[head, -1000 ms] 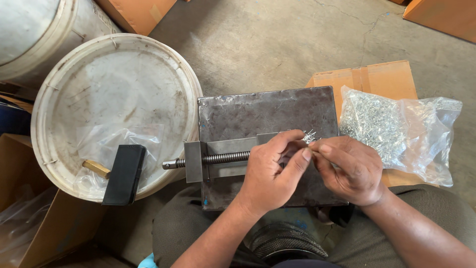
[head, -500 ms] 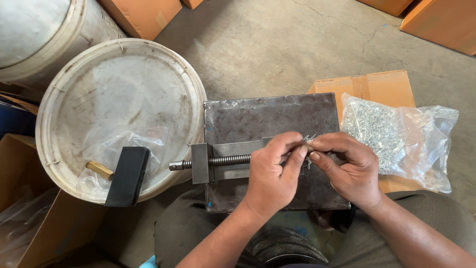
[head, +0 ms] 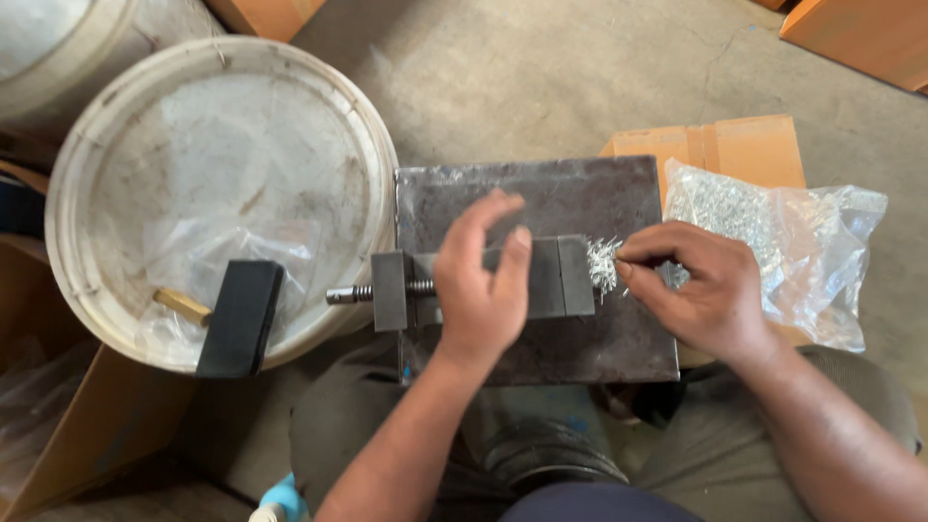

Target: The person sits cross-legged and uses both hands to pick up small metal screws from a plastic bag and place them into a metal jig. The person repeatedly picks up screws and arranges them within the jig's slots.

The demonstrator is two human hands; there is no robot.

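A small bunch of shiny metal pieces (head: 604, 266) is pinched in the right hand (head: 701, 290) at centre-right, just beside the vise's (head: 483, 282) right end. The vise's long axis is laid left-right; the left hand (head: 480, 285) is rested over it, loosely open, holding nothing.
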